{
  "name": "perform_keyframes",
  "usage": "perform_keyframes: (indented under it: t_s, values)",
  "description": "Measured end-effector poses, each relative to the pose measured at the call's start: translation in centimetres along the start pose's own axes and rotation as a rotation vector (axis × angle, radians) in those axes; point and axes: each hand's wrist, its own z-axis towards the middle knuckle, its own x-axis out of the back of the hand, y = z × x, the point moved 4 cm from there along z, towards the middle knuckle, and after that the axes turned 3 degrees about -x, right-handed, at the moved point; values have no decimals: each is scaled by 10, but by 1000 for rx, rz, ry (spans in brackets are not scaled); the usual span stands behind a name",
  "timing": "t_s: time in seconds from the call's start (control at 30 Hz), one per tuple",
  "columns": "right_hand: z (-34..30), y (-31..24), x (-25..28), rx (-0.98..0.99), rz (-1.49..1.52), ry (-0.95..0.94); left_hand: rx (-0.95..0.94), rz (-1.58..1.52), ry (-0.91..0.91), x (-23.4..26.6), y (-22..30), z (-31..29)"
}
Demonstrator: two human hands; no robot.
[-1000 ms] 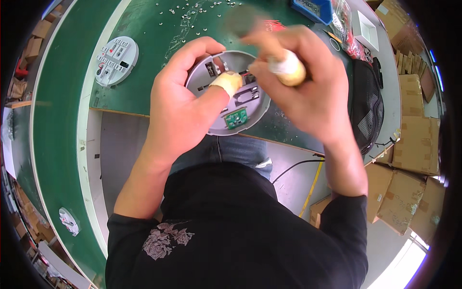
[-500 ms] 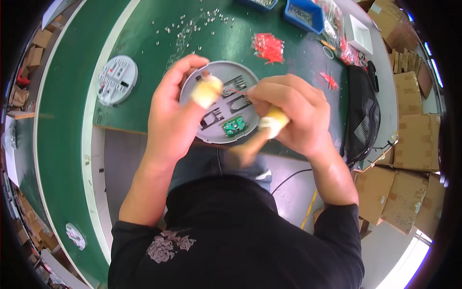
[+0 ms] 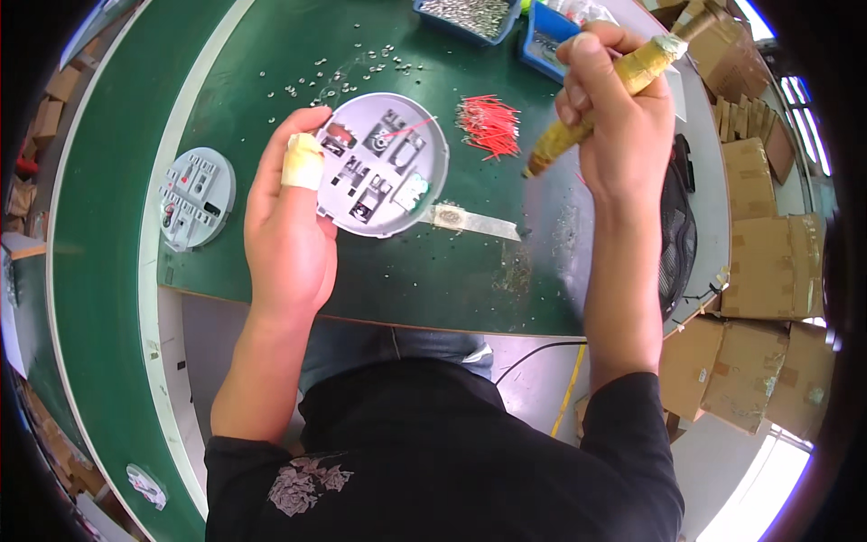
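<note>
My left hand (image 3: 287, 235) holds a round light-grey plastic housing (image 3: 396, 215) tilted above the green bench, its open side facing up. Yellowish tape wraps the left thumb, which lies at the housing's left rim. Inside the housing are dark metal contacts, a small green circuit board (image 3: 413, 192) and a thin red wire (image 3: 417, 128) that reaches toward the rim. Raised to the right, my right hand (image 3: 623, 126) is closed around a stick-like hand tool (image 3: 648, 65) bound in yellow tape. The tool's narrow lower end points toward a pile of short red wires (image 3: 490, 126).
Small metal pieces (image 3: 384, 59) lie scattered beyond the housing. Blue bins (image 3: 465, 25) stand at the far edge. Another round grey housing (image 3: 203, 194) rests at left. A pale tape strip (image 3: 488, 223) sticks to the bench. A black mesh bag (image 3: 679, 257) and cardboard boxes (image 3: 768, 266) are at right.
My right hand has moved up and right, away from the housing, with the tool. My left hand has shifted the housing slightly left and up. The red wire's end is out of my right fingers.
</note>
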Motion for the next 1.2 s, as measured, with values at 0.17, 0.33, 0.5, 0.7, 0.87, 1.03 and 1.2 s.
perform_keyframes:
  t_s: [0.17,0.33,0.5,0.7,0.87,1.03,1.2]
  values:
    - [-9,5,-38,-40,-544,-212,115,-43,1,4,-2,18]
    - [-4,3,-28,26,-409,-163,-182,290,-141,0,0,9]
    - [47,29,-1,191,310,120,-711,956,-552,-35,3,1]
    - [82,91,-21,84,746,119,-759,1188,-760,-27,-38,-1]
    - [99,93,-47,-21,786,281,-575,1085,-789,-33,-32,25]
    - [99,75,-25,94,539,216,-474,891,-417,-25,-13,61]
    - [70,36,-32,42,733,40,109,267,-143,-15,-6,91]
